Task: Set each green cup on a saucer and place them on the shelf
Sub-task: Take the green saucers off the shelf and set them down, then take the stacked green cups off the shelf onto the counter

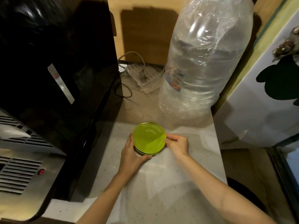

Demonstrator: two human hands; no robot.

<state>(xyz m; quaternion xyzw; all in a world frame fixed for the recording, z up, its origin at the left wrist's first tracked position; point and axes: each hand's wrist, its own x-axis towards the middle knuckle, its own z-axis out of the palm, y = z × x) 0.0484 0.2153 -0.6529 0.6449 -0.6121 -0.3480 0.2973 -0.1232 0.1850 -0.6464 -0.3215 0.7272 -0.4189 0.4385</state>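
A stack of bright green saucers [149,138] sits on the pale speckled counter [169,180], near its middle. My left hand [131,156] cups the stack's left and front side, fingers wrapped under its lower edge. On the right rim, my right hand [177,144] pinches the top saucer between thumb and fingers. The top saucer is slightly tilted. No green cup is in view.
A black appliance [61,88] with a vented metal front fills the left. A large clear plastic bag of disposable ware [203,62] stands at the back right. A power strip with cables [142,75] lies behind. A white fridge [262,101] borders the right.
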